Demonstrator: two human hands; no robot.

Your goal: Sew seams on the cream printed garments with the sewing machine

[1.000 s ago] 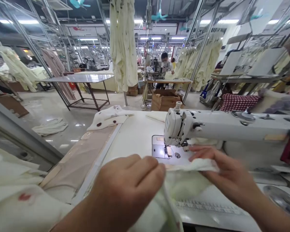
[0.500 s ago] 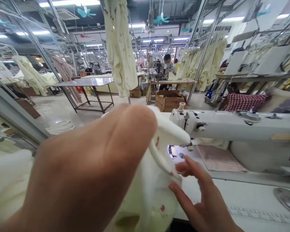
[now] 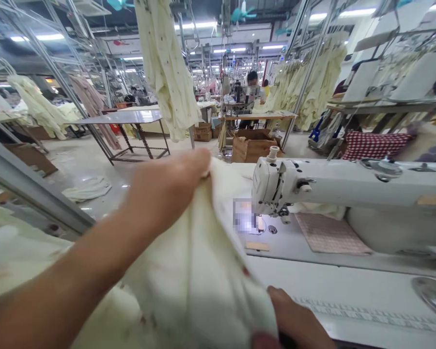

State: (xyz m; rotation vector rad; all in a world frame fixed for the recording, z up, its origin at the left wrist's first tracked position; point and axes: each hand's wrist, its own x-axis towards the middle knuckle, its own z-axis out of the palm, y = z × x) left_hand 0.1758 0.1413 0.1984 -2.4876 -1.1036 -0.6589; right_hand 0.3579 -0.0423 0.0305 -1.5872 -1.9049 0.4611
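My left hand is closed on the top edge of a cream fabric piece with small dark red spots, holding it up above the sewing table. The cloth hangs down from that hand toward me. My right hand shows at the bottom edge, mostly behind the lower corner of the fabric, touching it; its fingers are hidden. A white sewing machine stands to the right, its needle area just right of the lifted cloth.
A pinkish checked pad lies under the machine arm. More cream cloth is piled at the left. Beyond are a cardboard box, a metal table, hanging garments and a seated person at another machine.
My left hand lifted the fabric off the machine bed, swung close to the camera, then moved forward and up. My right hand dropped from the needle plate to the cloth's lower corner.
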